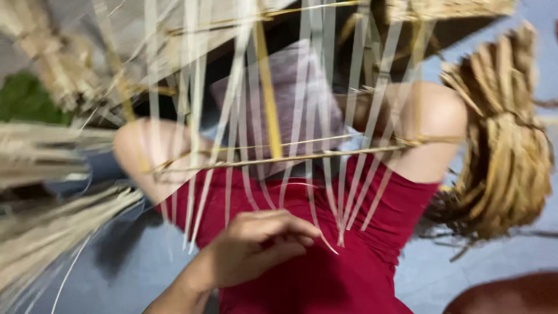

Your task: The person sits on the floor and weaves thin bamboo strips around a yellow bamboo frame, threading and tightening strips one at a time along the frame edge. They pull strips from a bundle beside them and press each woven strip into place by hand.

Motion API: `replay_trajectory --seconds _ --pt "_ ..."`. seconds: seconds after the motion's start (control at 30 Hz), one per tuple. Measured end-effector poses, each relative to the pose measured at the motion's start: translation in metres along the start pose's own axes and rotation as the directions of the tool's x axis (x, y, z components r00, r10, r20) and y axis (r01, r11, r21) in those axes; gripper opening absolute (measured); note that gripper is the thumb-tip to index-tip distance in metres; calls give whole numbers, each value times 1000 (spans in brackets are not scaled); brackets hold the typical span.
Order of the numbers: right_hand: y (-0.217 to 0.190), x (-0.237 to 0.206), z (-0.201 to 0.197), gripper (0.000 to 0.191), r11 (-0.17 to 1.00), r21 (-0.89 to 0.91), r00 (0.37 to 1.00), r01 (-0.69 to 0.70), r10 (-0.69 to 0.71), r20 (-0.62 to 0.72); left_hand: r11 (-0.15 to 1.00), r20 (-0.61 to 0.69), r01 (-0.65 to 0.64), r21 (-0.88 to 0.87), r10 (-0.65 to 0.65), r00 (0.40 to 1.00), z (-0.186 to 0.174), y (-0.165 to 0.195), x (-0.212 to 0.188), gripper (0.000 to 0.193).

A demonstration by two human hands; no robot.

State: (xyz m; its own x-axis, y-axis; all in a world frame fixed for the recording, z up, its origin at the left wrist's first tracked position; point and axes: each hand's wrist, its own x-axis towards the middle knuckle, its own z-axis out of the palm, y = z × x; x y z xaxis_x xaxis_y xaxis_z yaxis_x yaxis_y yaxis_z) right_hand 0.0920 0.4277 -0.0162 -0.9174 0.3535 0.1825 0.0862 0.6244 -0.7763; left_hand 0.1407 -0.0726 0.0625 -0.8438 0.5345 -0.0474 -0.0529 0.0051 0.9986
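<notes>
My left hand (256,244) reaches in from the lower left over my red shorts (325,273). Its fingers are closed around the lower end of a thin pale strip (317,224). Several pale strips (232,116) hang side by side over my lap, crossed by two thin horizontal sticks (279,156). One yellow strip (266,93) runs down among them. My bare knees (433,125) show behind the strips. My right hand is out of the picture. The whole view is blurred.
A thick knotted bundle of tan dried fibre (505,145) lies at the right. Loose sheaves of pale strips (46,232) fan out at the left. A purple cloth (296,81) lies beyond my lap, something green (23,99) at the far left, a red-brown object (511,293) at the bottom right.
</notes>
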Motion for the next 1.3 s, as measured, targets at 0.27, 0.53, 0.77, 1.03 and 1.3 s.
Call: replay_trajectory --seconds 0.27,0.53,0.77,1.03,1.3 --pt "-153 -41 78 17 983 -185 894 23 62 443 982 -879 186 -43 -126 460 -73 -34 -96 15" --pt "-333 -80 158 18 892 -87 705 443 -287 649 971 -897 165 -173 -225 381 -95 -74 -107 19" --pt "-410 -81 214 23 615 -43 465 787 -547 696 930 -769 214 -301 -369 523 -96 -95 -109 16" --pt "-408 -77 220 27 539 -3 359 842 -556 750 980 -807 119 -160 -200 556 -110 -98 -115 16" --pt "-424 -79 229 22 443 58 239 895 -585 775 982 -833 -44 -183 -131 538 -142 -107 -107 20"
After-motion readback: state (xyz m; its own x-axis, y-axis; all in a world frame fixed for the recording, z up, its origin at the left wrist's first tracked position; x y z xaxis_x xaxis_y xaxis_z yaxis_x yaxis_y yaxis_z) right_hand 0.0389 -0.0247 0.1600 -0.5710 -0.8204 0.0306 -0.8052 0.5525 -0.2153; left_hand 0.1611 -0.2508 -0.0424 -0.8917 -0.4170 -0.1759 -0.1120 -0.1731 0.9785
